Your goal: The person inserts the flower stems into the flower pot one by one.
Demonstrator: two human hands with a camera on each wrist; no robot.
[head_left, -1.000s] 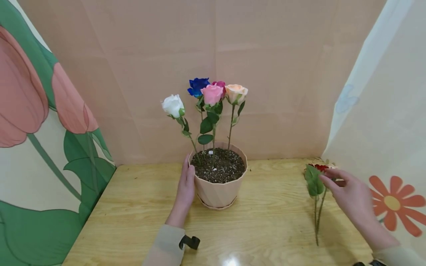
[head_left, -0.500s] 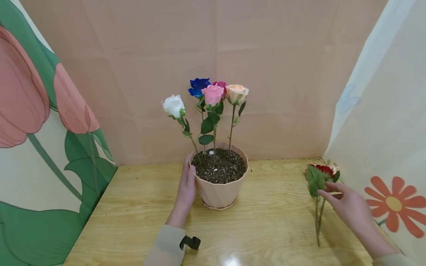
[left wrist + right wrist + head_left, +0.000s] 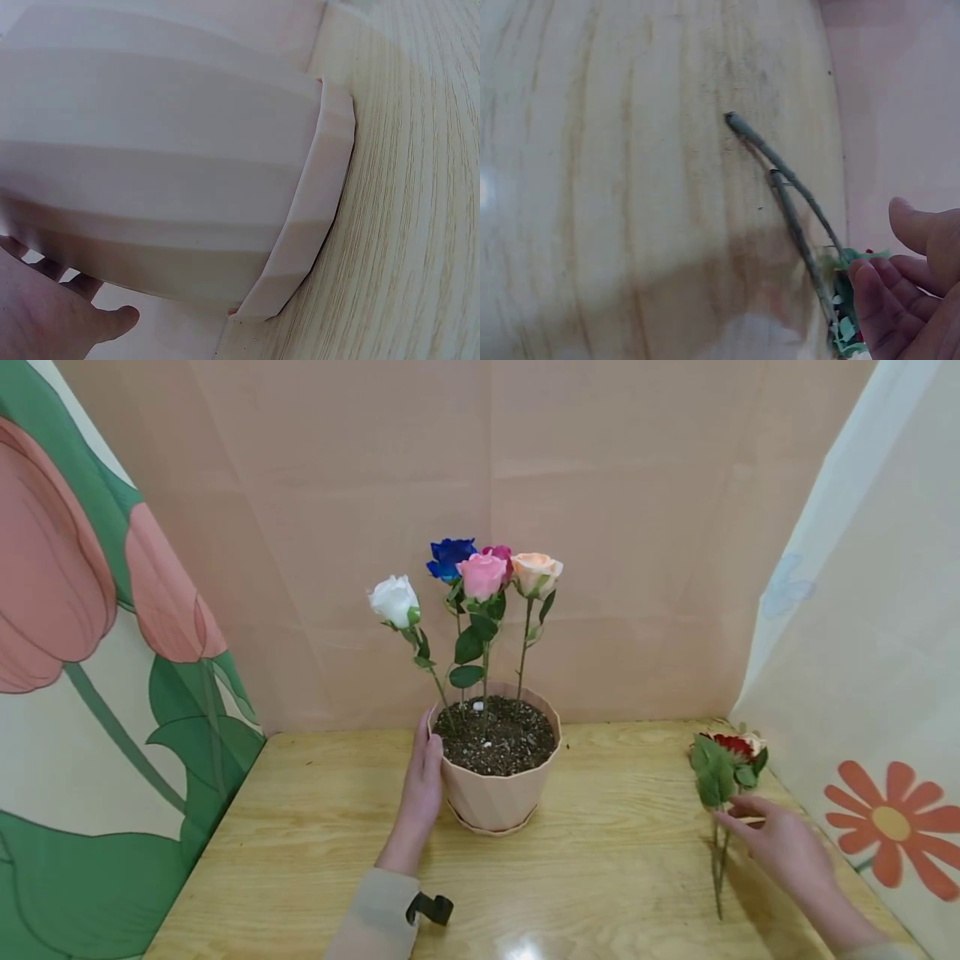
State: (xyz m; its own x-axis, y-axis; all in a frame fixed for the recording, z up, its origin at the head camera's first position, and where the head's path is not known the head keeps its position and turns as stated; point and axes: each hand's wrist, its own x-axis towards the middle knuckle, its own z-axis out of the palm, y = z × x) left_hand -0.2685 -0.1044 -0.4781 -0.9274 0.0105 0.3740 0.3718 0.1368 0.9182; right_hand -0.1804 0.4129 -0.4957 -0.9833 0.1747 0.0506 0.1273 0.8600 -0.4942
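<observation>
My left hand (image 3: 423, 785) lies with straight fingers along the left side of a pale pink flowerpot (image 3: 498, 797); the left wrist view shows its thumb apart from the pot wall (image 3: 165, 187). In the pot's dark soil stand a white rose (image 3: 395, 601), a blue rose (image 3: 452, 558), a pink rose (image 3: 482, 577), a magenta rose (image 3: 501, 558) and a peach rose (image 3: 537, 573). At the right, my right hand (image 3: 783, 843) is at the stems (image 3: 799, 225) of a red rose (image 3: 731, 745) and a cream rose (image 3: 754, 742) lying on the table, thumb and fingers apart.
The pot sits on a matching saucer (image 3: 492, 829) on a wooden table (image 3: 600, 877). A pinkish backdrop (image 3: 637, 527) rises behind the table. Side panels with a painted tulip (image 3: 172, 585) and an orange flower (image 3: 890, 822) flank it.
My right hand has moved from the rose heads down toward their stems, uncovering the red and cream blooms. My left hand stays against the pot.
</observation>
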